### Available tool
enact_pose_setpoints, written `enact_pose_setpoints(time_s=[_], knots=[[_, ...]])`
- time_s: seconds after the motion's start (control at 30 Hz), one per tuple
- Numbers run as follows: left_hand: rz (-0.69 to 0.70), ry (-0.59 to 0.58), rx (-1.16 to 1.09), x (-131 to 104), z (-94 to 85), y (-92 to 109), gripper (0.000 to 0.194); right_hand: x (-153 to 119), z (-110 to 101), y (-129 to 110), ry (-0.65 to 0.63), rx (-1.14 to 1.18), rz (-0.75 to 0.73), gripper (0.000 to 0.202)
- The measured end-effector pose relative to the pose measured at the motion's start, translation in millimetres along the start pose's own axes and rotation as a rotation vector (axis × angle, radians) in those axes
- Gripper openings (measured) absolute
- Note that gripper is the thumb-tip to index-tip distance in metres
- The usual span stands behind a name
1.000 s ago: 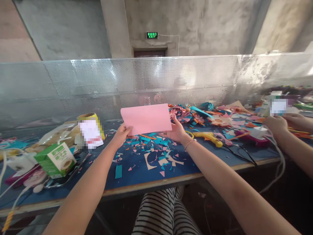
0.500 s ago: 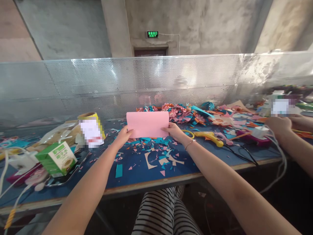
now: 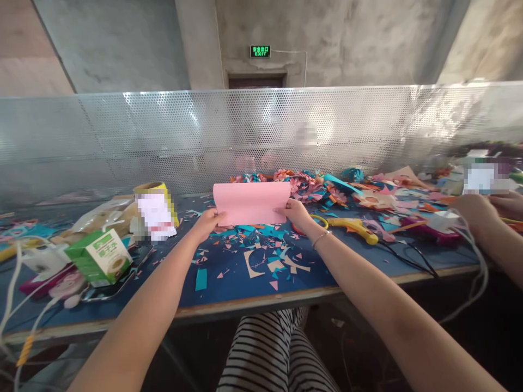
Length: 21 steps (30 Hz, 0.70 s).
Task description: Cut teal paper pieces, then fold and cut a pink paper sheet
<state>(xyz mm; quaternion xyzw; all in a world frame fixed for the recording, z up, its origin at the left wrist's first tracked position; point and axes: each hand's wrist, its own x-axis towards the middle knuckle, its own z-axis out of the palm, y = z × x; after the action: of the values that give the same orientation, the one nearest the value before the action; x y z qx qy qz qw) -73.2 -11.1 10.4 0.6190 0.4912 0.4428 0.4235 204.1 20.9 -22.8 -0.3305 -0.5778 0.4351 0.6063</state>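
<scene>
A sheet of pink paper (image 3: 251,204), its upper edge curled over, is held up above the blue table. My left hand (image 3: 209,222) pinches its lower left side. At the lower right side my right hand (image 3: 297,215) grips it, thumb on the near face and the other fingers behind. A bracelet circles my right wrist. Below the sheet lie many small scraps of blue, pink and orange paper (image 3: 275,265). Behind the sheet is a heap of cut pink, blue and orange paper pieces (image 3: 300,184).
A yellow glue gun (image 3: 355,227) with a black cord lies right of my right hand. To the left stand a green box (image 3: 98,258) and a yellow roll (image 3: 169,198). A perforated metal screen (image 3: 163,141) runs along the back. A co-worker's hands (image 3: 474,209) are at far right.
The pink paper, still in both hands, is pulled slightly wider and shows more to the right. My right hand has shifted a little to the right; the whole view has moved slightly.
</scene>
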Motion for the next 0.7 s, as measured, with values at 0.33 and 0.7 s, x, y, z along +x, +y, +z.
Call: enact_pose_setpoints(time_s=[0.33,0.7], knots=[[0.004,0.008,0.025,0,0.2,-1,0.025,0,-1,1,-0.019,0.020,-0.016,0.047],[0.038,0.047,0.001,10,-9.8,-11,0.024,6,-7,7,-0.001,-0.041,0.062,0.040]])
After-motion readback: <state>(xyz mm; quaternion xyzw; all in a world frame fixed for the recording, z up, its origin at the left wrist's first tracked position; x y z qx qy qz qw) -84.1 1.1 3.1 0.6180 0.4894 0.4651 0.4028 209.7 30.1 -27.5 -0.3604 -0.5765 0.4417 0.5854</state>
